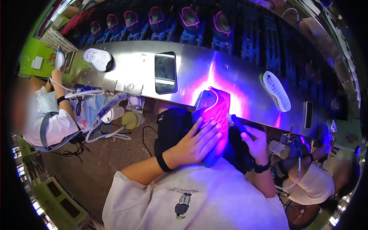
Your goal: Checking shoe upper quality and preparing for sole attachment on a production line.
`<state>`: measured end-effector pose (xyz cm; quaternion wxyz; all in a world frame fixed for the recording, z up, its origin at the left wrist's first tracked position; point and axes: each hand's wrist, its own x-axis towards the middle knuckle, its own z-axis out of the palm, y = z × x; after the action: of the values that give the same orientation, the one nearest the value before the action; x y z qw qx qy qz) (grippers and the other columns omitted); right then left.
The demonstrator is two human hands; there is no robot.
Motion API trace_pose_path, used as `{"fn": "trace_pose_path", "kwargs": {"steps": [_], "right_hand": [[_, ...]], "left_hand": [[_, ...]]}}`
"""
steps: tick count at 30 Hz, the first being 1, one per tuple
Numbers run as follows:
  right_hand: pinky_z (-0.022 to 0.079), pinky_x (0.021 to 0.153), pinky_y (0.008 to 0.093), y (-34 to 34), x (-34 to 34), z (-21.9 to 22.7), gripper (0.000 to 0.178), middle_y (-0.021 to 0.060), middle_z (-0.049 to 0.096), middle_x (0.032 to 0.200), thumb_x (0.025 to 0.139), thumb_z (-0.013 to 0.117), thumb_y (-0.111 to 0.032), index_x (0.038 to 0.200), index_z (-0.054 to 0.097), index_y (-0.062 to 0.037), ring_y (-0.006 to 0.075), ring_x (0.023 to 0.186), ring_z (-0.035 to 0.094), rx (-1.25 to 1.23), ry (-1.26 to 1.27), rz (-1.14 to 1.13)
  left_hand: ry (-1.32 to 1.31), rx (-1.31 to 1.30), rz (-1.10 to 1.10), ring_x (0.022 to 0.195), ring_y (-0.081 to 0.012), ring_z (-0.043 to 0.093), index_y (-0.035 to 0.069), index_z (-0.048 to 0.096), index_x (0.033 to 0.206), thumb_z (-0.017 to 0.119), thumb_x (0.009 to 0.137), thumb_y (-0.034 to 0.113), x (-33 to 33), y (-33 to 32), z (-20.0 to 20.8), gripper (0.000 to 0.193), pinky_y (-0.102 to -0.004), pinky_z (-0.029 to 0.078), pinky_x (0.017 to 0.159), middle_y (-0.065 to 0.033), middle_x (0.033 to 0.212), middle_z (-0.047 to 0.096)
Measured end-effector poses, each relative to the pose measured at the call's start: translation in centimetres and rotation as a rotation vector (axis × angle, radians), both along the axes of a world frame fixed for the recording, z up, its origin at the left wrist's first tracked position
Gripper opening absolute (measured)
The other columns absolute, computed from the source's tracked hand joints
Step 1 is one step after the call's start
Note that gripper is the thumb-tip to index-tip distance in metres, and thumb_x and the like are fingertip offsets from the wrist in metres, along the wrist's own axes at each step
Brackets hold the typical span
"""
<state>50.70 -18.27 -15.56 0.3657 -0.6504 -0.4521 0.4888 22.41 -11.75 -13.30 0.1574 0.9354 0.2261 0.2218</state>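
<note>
A shoe upper (216,126), lit purple and pink with bright lines along its side, lies over my lap at the table's near edge. My left hand (193,143) holds it from the left, fingers spread along its side and thumb at its edge. On the other side, my right hand (255,142) is closed round a slim dark-handled tool (238,124). Its pale tip is at or very near the shoe's right edge; whether it touches I cannot tell. The sole side of the shoe is hidden.
On the metal table (195,73) lie a phone (165,73), a white sole (97,59) at left, another sole (276,91) and a dark device (308,115) at right. Beyond runs a rack with several shoes (156,19). Co-workers sit on both sides; a yellowish pot (132,120) stands at left.
</note>
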Motion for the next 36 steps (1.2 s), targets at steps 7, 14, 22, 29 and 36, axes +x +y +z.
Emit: {"fn": "trace_pose_path", "kwargs": {"steps": [7, 14, 22, 29, 36], "right_hand": [[0.05, 0.068, 0.0255, -5.2, -0.2, 1.1, 0.037, 0.0052, 0.069, 0.09, 0.093, 0.074, -0.016, 0.121, 0.067, 0.0075, 0.0099, 0.074, 0.062, -0.101, 0.247, -0.044], [0.048, 0.069, 0.0236, -2.6, 0.9, 3.5, 0.033, 0.0005, 0.068, 0.088, 0.093, 0.073, -0.013, 0.121, 0.07, 0.0034, 0.0068, 0.075, 0.058, -0.023, 0.187, -0.035], [0.046, 0.064, 0.0237, -5.7, 2.6, 4.5, 0.032, 0.0001, 0.065, 0.08, 0.091, 0.073, -0.012, 0.119, 0.071, 0.0026, 0.0072, 0.07, 0.057, -0.076, 0.211, -0.109], [0.047, 0.065, 0.0244, -7.1, 3.5, 4.5, 0.033, 0.0006, 0.065, 0.08, 0.09, 0.074, -0.014, 0.119, 0.071, 0.003, 0.0076, 0.071, 0.057, -0.03, 0.259, -0.171], [0.046, 0.064, 0.0235, -9.3, 3.8, 4.3, 0.035, 0.0006, 0.064, 0.079, 0.091, 0.075, -0.017, 0.118, 0.071, 0.0045, 0.0073, 0.069, 0.057, -0.065, 0.339, -0.231]], "left_hand": [[0.032, -0.031, -0.003, 0.133, -0.0419, 0.052, -0.007, 0.054, 0.133, 0.064, 0.083, 0.014, 1.2, 0.1, 1.1, 0.055, -0.0679, 0.026, 0.116, -0.0253, 0.136, 0.057], [0.067, -0.068, 0.08, 0.143, -0.0433, 0.041, -0.007, 0.048, 0.141, 0.061, 0.083, 0.019, 3.6, -0.4, 2.2, 0.065, -0.0655, 0.02, 0.118, -0.0271, 0.147, 0.047], [0.121, -0.054, 0.127, 0.145, -0.0431, 0.037, -0.008, 0.046, 0.143, 0.071, 0.076, 0.031, 6.9, -0.3, 4.2, 0.081, -0.0666, 0.016, 0.119, -0.0285, 0.149, 0.044], [0.123, -0.046, 0.165, 0.143, -0.0419, 0.04, -0.008, 0.046, 0.142, 0.079, 0.072, 0.036, 9.2, 0.1, 5.3, 0.089, -0.0666, 0.018, 0.118, -0.0293, 0.148, 0.045], [0.095, 0.008, 0.2, 0.138, -0.0416, 0.047, -0.01, 0.049, 0.138, 0.079, 0.072, 0.034, 11.9, 0.8, 5.9, 0.085, -0.0662, 0.021, 0.117, -0.0295, 0.142, 0.051]]}}
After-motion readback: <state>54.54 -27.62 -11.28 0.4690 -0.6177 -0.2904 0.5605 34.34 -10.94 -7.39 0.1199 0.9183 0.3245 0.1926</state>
